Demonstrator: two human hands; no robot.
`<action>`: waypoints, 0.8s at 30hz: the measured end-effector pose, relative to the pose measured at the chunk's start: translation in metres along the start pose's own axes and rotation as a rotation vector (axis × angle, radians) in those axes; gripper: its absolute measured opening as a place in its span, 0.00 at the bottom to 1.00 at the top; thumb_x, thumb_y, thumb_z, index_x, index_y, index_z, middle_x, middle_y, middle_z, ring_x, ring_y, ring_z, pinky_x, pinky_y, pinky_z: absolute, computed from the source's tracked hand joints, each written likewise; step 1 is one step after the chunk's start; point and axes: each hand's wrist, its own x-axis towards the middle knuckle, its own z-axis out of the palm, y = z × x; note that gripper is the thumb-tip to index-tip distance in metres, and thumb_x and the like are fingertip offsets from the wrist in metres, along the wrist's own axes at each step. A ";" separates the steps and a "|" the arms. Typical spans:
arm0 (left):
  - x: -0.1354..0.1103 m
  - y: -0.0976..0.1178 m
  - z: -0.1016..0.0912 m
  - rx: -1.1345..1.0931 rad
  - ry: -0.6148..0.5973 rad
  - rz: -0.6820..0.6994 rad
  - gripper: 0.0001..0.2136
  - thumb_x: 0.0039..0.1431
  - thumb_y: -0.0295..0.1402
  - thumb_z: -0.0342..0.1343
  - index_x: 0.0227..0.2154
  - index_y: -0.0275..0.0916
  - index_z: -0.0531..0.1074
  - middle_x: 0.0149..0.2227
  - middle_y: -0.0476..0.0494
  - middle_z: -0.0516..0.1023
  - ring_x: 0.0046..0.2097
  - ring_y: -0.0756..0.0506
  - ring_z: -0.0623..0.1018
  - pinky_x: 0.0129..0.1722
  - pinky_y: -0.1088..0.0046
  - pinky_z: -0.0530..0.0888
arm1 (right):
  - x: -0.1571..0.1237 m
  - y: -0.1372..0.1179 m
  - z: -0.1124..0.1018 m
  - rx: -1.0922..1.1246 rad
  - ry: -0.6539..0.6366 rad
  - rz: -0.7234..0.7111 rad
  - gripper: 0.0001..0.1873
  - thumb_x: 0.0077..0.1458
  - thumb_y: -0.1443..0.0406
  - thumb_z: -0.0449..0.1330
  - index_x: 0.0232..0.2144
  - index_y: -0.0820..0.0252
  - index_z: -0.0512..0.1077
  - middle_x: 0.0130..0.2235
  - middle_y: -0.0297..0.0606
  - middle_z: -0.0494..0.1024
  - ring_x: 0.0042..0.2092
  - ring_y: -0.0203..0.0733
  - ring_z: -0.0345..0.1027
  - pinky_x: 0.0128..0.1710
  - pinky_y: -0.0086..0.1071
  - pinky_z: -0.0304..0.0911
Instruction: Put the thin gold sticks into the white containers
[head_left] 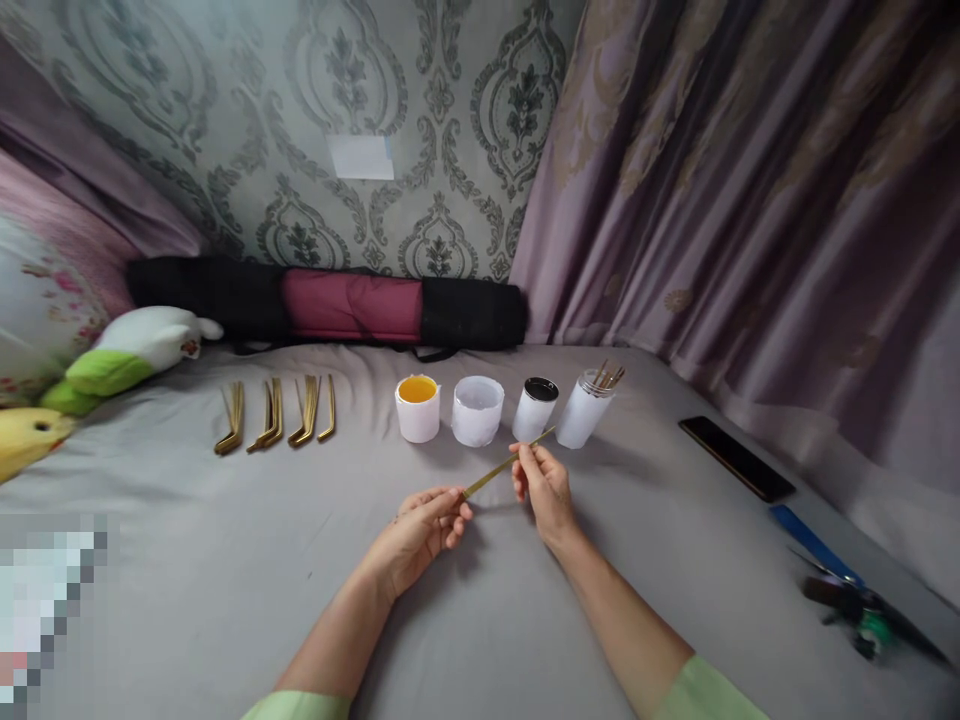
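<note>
A thin gold-coloured stick (491,478) runs slantwise between my two hands, its far end reaching up past my right fingers. My left hand (424,530) pinches the near end between thumb and fingers. Further along, my right hand (546,490) is closed on it with the fingertips. Just behind stand white-wrapped containers: a cup with an orange inside (418,412), a pale cup (478,412), a narrower cup with a black inside (535,410), and a tilted-looking tall jar (585,410) with several thin brown sticks. Bunches of bent gold sticks (270,415) lie to the left.
A black and maroon roll bag (352,305) lies along the wall. Plush toys (112,365) sit at the left. On the right are a phone (735,458), a blue strap-like piece (814,540) and a blurred dark and green item (862,615). Grey cloth covers the surface.
</note>
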 end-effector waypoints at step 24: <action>0.000 0.000 -0.001 -0.011 -0.004 0.015 0.08 0.50 0.31 0.55 0.32 0.31 0.68 0.26 0.43 0.72 0.23 0.55 0.69 0.19 0.82 0.65 | 0.018 -0.010 -0.026 0.124 0.144 -0.129 0.14 0.49 0.55 0.54 0.31 0.61 0.68 0.23 0.29 0.64 0.18 0.25 0.54 0.14 0.21 0.49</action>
